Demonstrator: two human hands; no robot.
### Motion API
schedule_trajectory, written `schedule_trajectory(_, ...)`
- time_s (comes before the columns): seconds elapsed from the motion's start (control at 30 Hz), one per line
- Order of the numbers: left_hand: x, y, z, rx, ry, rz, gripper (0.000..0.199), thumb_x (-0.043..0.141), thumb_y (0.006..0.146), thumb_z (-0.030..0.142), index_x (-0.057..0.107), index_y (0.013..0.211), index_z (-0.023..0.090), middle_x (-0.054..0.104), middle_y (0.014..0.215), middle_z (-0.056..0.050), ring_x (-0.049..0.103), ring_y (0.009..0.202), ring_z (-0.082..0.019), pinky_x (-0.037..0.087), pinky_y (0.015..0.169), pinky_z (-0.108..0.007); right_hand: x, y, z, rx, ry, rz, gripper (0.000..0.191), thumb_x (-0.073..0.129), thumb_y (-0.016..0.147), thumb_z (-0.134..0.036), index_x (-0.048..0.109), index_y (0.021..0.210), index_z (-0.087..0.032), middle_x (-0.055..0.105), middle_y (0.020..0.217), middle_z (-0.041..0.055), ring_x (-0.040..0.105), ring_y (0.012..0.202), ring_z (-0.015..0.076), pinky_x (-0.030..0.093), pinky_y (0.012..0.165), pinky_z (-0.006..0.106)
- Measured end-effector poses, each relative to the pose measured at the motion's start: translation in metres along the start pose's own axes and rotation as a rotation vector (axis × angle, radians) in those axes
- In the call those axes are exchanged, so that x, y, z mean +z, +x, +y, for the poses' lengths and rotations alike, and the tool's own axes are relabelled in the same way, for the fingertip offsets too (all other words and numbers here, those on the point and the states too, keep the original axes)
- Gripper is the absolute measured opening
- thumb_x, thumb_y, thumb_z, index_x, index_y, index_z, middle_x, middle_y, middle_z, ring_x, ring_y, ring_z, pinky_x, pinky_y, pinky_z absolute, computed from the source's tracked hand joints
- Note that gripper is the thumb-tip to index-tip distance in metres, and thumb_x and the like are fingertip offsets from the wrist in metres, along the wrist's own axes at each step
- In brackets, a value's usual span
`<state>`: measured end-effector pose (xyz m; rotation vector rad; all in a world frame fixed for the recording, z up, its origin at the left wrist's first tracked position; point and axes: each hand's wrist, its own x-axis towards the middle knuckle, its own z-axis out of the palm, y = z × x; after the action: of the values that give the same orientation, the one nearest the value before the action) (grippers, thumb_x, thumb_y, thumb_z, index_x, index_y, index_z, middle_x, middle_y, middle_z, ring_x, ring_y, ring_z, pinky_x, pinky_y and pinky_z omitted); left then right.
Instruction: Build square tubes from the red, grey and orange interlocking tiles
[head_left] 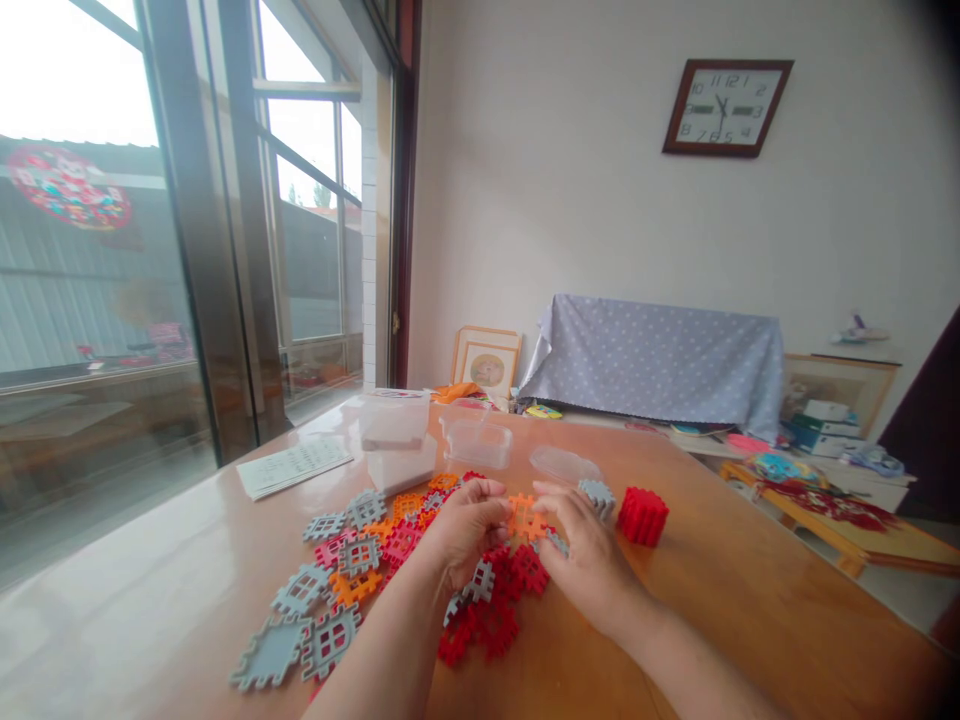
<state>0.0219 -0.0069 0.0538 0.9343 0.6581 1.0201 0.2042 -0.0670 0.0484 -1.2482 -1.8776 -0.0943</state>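
Observation:
Between my two hands is an orange interlocking plastic building piece (528,517) with square notches and window openings. My left hand (472,530) is closed, its thumb and fingers pinched at the piece's left edge. From the right, my right hand (585,550) curls its fingers round the other edge, thumb lower down. A grey piece (556,542) shows by my right thumb; whether the hand touches it I cannot tell. Beneath and left of my hands lies a loose spread of red pieces (495,625), grey pieces (274,650) and orange pieces (354,586).
Beyond my right hand stand a stack of red pieces (643,516) and a smaller grey stack (598,497). Clear plastic containers (476,445) and a clear lid (566,463) sit farther back. A printed sheet (294,466) lies at left on the wooden table (720,620).

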Motion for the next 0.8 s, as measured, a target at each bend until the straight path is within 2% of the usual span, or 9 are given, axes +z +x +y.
schedule_trajectory(0.1, 0.001, -0.002, 0.001, 0.02, 0.037, 0.006, 0.042, 0.079, 0.063, 0.017, 0.055, 0.098, 0.019, 0.06, 0.08, 0.003, 0.055, 0.06, -0.006, 0.046, 0.056, -0.019, -0.005, -0.004, 0.001, 0.038, -0.051, -0.03, 0.054, 0.054, 0.076, -0.01, 0.056, 0.127, -0.028, 0.055, 0.142, 0.007, 0.048, 0.135, 0.0259, 0.038, 0.116, 0.048)
schedule_trajectory(0.2, 0.003, -0.004, 0.001, 0.027, 0.088, 0.006, 0.043, 0.076, 0.064, 0.015, 0.053, 0.1, 0.019, 0.061, 0.083, 0.002, 0.055, 0.063, -0.007, 0.046, 0.058, -0.019, -0.01, -0.006, 0.0, 0.039, -0.062, -0.068, 0.06, 0.058, 0.077, -0.015, 0.051, 0.136, -0.027, 0.054, 0.143, 0.0084, 0.047, 0.136, 0.0273, 0.038, 0.116, 0.05)
schedule_trajectory(0.4, 0.006, -0.006, 0.0, 0.041, 0.131, -0.004, 0.043, 0.074, 0.063, 0.013, 0.054, 0.1, 0.019, 0.058, 0.082, 0.002, 0.057, 0.067, -0.009, 0.049, 0.061, -0.021, -0.014, -0.005, -0.001, 0.049, -0.079, -0.085, 0.06, 0.067, 0.078, -0.026, 0.053, 0.136, -0.028, 0.057, 0.138, 0.0091, 0.051, 0.131, 0.03, 0.041, 0.113, 0.05)
schedule_trajectory(0.53, 0.01, -0.006, -0.002, 0.032, 0.102, 0.001, 0.043, 0.074, 0.064, 0.013, 0.056, 0.103, 0.02, 0.059, 0.082, 0.002, 0.059, 0.066, -0.009, 0.05, 0.061, -0.021, -0.014, -0.008, 0.0, 0.135, -0.1, -0.074, 0.062, 0.072, 0.079, -0.037, 0.052, 0.137, -0.03, 0.057, 0.135, 0.0097, 0.053, 0.127, 0.0316, 0.045, 0.109, 0.05)
schedule_trajectory(0.63, 0.013, -0.006, -0.004, 0.0, 0.094, -0.02, 0.038, 0.074, 0.064, 0.012, 0.058, 0.098, 0.018, 0.063, 0.084, -0.001, 0.062, 0.068, -0.01, 0.051, 0.063, -0.021, -0.01, -0.01, -0.001, 0.204, -0.116, -0.065, 0.061, 0.074, 0.079, -0.043, 0.054, 0.135, -0.029, 0.06, 0.127, 0.0106, 0.058, 0.12, 0.0323, 0.048, 0.104, 0.049)
schedule_trajectory(0.8, 0.016, -0.006, -0.007, -0.038, 0.113, -0.052, 0.028, 0.073, 0.064, 0.013, 0.055, 0.084, 0.018, 0.061, 0.074, 0.002, 0.06, 0.065, -0.011, 0.055, 0.065, -0.026, 0.0, -0.013, -0.003, 0.216, -0.096, -0.042, 0.052, 0.07, 0.081, -0.039, 0.058, 0.13, -0.027, 0.063, 0.12, 0.011, 0.061, 0.114, 0.031, 0.05, 0.102, 0.045)
